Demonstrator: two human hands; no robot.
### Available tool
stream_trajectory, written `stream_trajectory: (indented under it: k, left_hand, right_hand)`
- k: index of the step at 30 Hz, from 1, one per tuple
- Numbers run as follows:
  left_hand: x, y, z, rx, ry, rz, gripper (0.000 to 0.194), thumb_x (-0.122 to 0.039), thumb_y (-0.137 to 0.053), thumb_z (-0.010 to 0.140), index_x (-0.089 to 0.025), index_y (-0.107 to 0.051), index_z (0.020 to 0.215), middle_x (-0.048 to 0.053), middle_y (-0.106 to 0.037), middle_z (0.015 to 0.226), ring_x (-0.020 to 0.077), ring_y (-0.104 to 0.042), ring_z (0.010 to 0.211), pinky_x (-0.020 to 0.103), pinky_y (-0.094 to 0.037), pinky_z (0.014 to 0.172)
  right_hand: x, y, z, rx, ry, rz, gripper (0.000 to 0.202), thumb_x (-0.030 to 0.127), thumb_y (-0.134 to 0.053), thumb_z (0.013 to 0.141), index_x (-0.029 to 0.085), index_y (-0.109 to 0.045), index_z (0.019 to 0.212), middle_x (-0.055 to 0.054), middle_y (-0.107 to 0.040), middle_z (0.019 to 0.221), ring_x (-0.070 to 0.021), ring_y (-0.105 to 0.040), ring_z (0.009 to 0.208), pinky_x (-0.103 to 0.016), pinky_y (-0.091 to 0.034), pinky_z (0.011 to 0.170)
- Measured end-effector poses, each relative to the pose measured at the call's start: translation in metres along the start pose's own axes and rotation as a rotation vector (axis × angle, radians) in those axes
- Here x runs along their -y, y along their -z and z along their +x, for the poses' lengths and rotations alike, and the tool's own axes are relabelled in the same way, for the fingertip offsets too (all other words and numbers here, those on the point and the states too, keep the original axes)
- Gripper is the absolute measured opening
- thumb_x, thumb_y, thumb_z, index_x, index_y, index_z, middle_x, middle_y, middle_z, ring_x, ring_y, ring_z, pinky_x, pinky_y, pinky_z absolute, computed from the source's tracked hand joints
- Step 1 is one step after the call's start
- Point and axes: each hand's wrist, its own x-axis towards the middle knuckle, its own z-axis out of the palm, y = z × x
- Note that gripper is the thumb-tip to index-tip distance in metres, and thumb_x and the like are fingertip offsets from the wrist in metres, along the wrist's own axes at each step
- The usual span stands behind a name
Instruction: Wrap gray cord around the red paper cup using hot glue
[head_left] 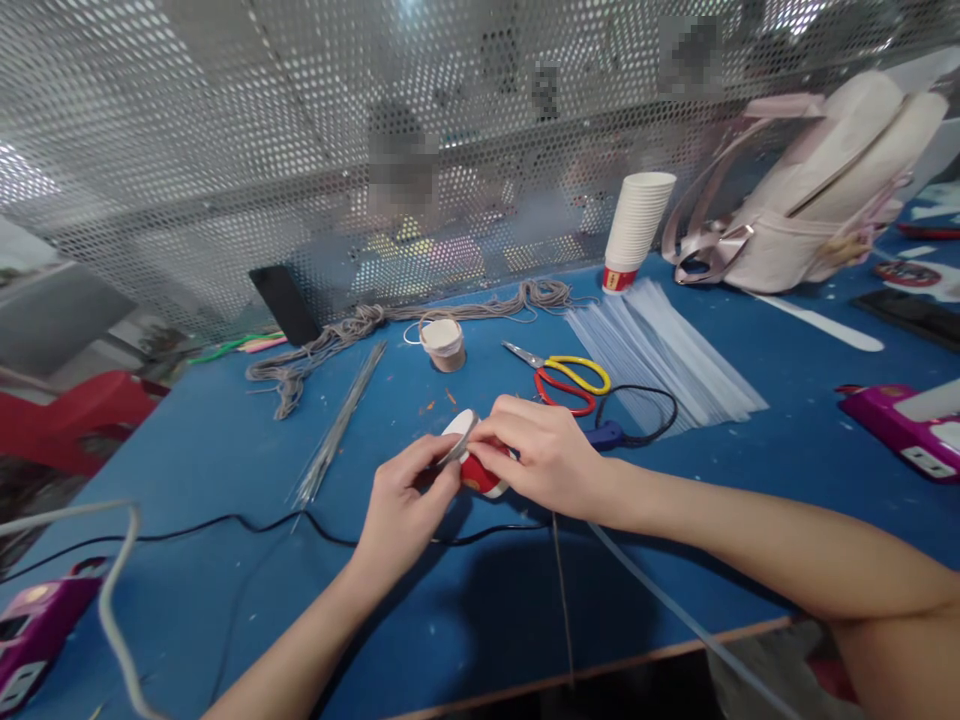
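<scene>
A red and white paper cup [484,478] lies tilted between my two hands over the blue table. My left hand [409,495] is closed on it near the rim. My right hand [544,455] pinches at the same rim, where a grey band of cord [455,447] runs along it; the fingers partly hide the cup. Below my right hand a thin grey cord [561,590] hangs past the table's front edge. A translucent strip [675,605] also trails from under that hand. Scissors [574,380] with red and yellow handles lie just beyond.
A small cord-wrapped cup [443,345] stands ahead, grey cord [360,325] behind it. Thin wires [337,430] lie left, clear strips [667,355] right, near stacked paper cups [637,225] and a backpack [817,190]. A black cable [247,520] crosses the table; purple power strips [904,425] flank it.
</scene>
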Motion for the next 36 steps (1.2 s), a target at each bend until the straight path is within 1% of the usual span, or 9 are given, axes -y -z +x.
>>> stream_trajectory:
  k: [4, 11, 16, 24, 36]
  left_hand:
    - [-0.0004, 0.0014, -0.0002, 0.003, 0.021, -0.025, 0.019, -0.024, -0.056, 0.08, -0.016, -0.072, 0.087, 0.002, -0.072, 0.078, 0.0135, -0.063, 0.063, 0.022, -0.051, 0.058]
    - [-0.0035, 0.0024, 0.0009, -0.014, 0.01, -0.028, 0.018, -0.022, -0.056, 0.079, -0.018, -0.072, 0.084, 0.001, -0.072, 0.075, 0.013, -0.063, 0.062, 0.021, -0.049, 0.057]
    - [-0.0037, 0.0029, 0.0014, -0.016, 0.026, -0.045, 0.016, -0.021, -0.056, 0.078, -0.017, -0.071, 0.082, 0.0, -0.071, 0.072, 0.0121, -0.062, 0.059, 0.02, -0.048, 0.055]
    - [-0.0025, 0.002, 0.0008, -0.001, 0.099, -0.104, 0.016, -0.023, -0.056, 0.077, -0.017, -0.07, 0.082, 0.0, -0.07, 0.071, 0.0121, -0.062, 0.058, 0.02, -0.049, 0.054]
    - [-0.0034, 0.0039, 0.0006, 0.011, 0.109, -0.129, 0.017, -0.023, -0.055, 0.078, -0.016, -0.07, 0.081, -0.002, -0.069, 0.067, 0.0105, -0.06, 0.053, 0.018, -0.049, 0.051]
  right_hand:
    - [-0.001, 0.0002, -0.0006, 0.017, -0.017, 0.016, 0.017, 0.018, -0.051, 0.091, 0.013, -0.065, 0.083, -0.004, -0.059, 0.072, -0.0131, -0.055, 0.066, -0.024, -0.043, 0.062]
    - [-0.0037, 0.0007, -0.0011, 0.024, -0.041, 0.059, 0.015, 0.017, -0.051, 0.091, 0.014, -0.065, 0.085, -0.005, -0.061, 0.076, -0.0136, -0.056, 0.069, -0.024, -0.044, 0.064]
    - [-0.0047, -0.0003, -0.0002, 0.02, -0.066, 0.102, 0.014, 0.015, -0.052, 0.089, 0.013, -0.065, 0.084, -0.005, -0.061, 0.076, -0.0137, -0.057, 0.07, -0.025, -0.044, 0.064]
    - [-0.0057, 0.0, -0.0001, 0.023, -0.131, 0.158, 0.011, 0.014, -0.054, 0.087, 0.014, -0.064, 0.082, -0.003, -0.06, 0.075, -0.0127, -0.056, 0.068, -0.024, -0.044, 0.063]
    - [-0.0036, 0.0007, 0.0016, 0.022, -0.15, 0.148, 0.009, 0.013, -0.056, 0.084, 0.016, -0.063, 0.079, -0.001, -0.059, 0.073, -0.0117, -0.055, 0.066, -0.023, -0.041, 0.061]
